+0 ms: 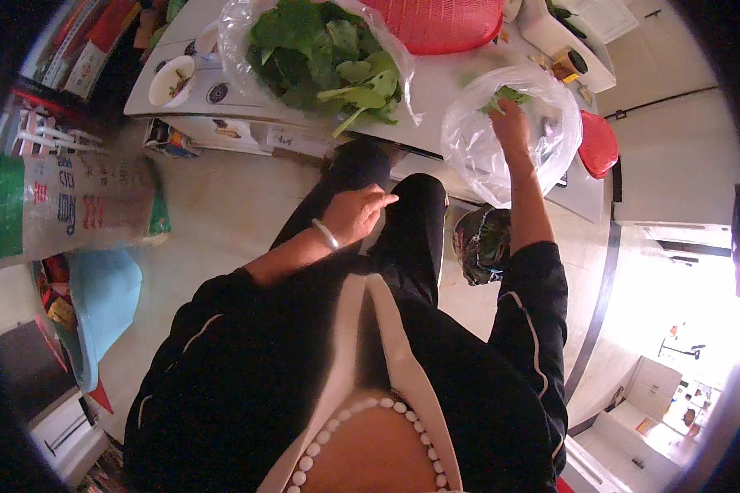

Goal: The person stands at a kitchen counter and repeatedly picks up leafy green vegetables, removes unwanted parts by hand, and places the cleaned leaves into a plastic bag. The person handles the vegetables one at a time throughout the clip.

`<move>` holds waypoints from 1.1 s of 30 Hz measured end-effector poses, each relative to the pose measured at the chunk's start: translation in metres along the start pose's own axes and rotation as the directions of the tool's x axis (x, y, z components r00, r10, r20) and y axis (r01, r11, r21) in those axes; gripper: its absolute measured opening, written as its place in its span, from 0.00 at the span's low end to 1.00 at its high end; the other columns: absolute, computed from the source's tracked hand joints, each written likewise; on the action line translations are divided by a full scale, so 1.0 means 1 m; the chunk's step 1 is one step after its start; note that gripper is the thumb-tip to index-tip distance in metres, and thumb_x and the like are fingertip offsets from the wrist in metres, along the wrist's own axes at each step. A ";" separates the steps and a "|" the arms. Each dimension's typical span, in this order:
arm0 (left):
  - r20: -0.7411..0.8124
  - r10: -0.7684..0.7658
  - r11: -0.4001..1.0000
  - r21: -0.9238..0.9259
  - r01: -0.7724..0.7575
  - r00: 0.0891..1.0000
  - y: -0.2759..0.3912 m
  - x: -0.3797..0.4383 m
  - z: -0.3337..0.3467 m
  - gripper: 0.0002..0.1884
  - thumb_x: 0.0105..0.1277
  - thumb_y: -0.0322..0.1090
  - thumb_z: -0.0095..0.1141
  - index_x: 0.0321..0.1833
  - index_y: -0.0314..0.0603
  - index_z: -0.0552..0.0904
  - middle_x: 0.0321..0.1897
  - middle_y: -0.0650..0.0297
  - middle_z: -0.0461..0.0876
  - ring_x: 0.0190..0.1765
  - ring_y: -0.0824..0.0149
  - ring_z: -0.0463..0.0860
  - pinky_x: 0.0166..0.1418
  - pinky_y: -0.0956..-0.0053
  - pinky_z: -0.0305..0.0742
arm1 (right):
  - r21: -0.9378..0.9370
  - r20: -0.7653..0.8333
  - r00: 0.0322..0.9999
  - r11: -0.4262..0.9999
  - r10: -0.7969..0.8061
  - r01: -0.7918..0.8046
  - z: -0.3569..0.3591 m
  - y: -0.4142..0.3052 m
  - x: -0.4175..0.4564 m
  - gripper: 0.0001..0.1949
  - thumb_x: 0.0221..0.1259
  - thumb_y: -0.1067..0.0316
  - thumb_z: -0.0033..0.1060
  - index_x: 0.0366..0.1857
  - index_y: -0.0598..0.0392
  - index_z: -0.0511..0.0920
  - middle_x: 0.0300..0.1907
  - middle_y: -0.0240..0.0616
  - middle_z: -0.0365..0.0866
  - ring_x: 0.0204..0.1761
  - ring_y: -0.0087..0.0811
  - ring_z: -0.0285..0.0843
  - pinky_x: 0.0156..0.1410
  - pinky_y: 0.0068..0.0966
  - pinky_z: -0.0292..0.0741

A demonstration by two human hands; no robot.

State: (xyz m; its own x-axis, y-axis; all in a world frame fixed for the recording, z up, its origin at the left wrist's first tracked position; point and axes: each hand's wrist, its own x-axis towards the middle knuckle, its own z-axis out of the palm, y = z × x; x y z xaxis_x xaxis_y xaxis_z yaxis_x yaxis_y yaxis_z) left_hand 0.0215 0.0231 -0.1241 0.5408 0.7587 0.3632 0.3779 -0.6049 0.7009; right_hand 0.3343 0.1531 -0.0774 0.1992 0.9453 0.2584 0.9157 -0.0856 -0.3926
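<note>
My right hand [510,126] reaches into a clear plastic bag [468,145] at the table's right part, with green leaves [513,95] at its fingertips; whether it grips them I cannot tell. My left hand [357,214], with a bangle at the wrist, hovers over my lap, fingers partly bent and holding nothing. In front of me a larger clear bag [237,68] full of leafy greens [327,55] lies on the white table [425,132], some stems hanging over the front edge. A red plastic basket [444,24] stands behind the bags.
A white bowl [171,81] with scraps sits at the table's left. A jar [568,65] and a red container [598,145] are at the right. A dark patterned bag [482,245] is on the floor by my right knee. Left are a printed sack [80,203] and a blue bin [102,308].
</note>
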 end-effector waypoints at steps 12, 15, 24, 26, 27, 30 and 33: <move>-0.030 0.088 0.995 0.048 -0.086 0.996 0.000 0.005 0.001 0.13 0.49 0.23 0.50 0.39 0.45 0.78 0.31 0.65 0.76 0.30 0.62 0.78 0.32 0.72 0.75 | -0.252 0.125 0.982 0.962 0.143 -0.108 0.010 -0.027 0.013 0.14 0.46 0.57 0.51 0.33 0.52 0.79 0.36 0.46 0.78 0.41 0.47 0.75 0.44 0.39 0.71; -0.021 0.097 0.995 0.039 -0.096 0.995 0.001 0.007 0.002 0.13 0.49 0.23 0.50 0.39 0.45 0.78 0.31 0.65 0.76 0.30 0.62 0.78 0.32 0.72 0.75 | -0.258 0.042 0.992 0.961 0.116 -0.102 -0.013 -0.019 0.006 0.12 0.46 0.58 0.50 0.32 0.50 0.79 0.36 0.46 0.78 0.40 0.47 0.75 0.43 0.38 0.71; 0.015 0.063 0.997 0.052 -0.064 0.998 0.000 0.004 0.003 0.14 0.49 0.24 0.48 0.40 0.45 0.78 0.30 0.63 0.77 0.31 0.60 0.78 0.33 0.72 0.75 | 0.986 0.133 0.913 0.043 0.386 -0.161 -0.044 -0.030 -0.086 0.10 0.54 0.73 0.51 0.41 0.54 0.73 0.34 0.36 0.76 0.33 0.30 0.75 0.32 0.20 0.69; 0.030 0.053 0.997 0.052 -0.054 0.998 0.001 0.003 0.001 0.14 0.53 0.25 0.48 0.43 0.43 0.77 0.29 0.63 0.76 0.30 0.65 0.78 0.32 0.75 0.74 | 0.956 0.202 0.935 -0.268 0.290 -0.123 -0.035 -0.035 -0.108 0.10 0.55 0.75 0.50 0.42 0.53 0.72 0.36 0.36 0.75 0.35 0.29 0.74 0.33 0.19 0.69; 0.023 -0.028 0.994 -0.107 0.030 0.999 0.004 0.005 -0.001 0.13 0.55 0.27 0.49 0.45 0.43 0.76 0.28 0.63 0.76 0.30 0.68 0.77 0.32 0.76 0.73 | 0.925 0.215 0.947 -0.361 0.238 -0.120 -0.031 -0.041 -0.120 0.10 0.55 0.75 0.50 0.41 0.53 0.71 0.37 0.37 0.75 0.37 0.29 0.73 0.34 0.19 0.69; 0.163 -0.258 0.603 -0.743 0.290 0.952 0.011 0.014 -0.002 0.17 0.62 0.38 0.49 0.52 0.40 0.70 0.29 0.67 0.75 0.31 0.77 0.74 0.35 0.82 0.70 | 0.894 0.281 0.938 -0.412 0.204 -0.178 -0.034 -0.077 -0.148 0.07 0.56 0.77 0.49 0.37 0.53 0.72 0.37 0.37 0.75 0.39 0.30 0.74 0.34 0.21 0.70; 0.265 -0.386 0.367 -0.834 0.411 0.884 0.047 0.042 -0.027 0.19 0.62 0.41 0.49 0.53 0.40 0.69 0.33 0.67 0.76 0.32 0.76 0.74 0.37 0.81 0.71 | 0.889 0.257 0.963 -0.411 0.085 -0.201 -0.034 -0.099 -0.167 0.08 0.55 0.79 0.49 0.37 0.56 0.72 0.39 0.38 0.75 0.38 0.30 0.75 0.37 0.23 0.73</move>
State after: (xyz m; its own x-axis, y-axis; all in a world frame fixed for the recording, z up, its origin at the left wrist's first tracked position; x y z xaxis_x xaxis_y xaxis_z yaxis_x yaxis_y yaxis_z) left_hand 0.0417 0.0332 -0.0597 0.5312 0.8398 -0.1122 -0.2662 0.2911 0.9189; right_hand 0.2221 -0.0074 -0.0512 0.1795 0.9837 -0.0113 -0.7264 0.1248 -0.6758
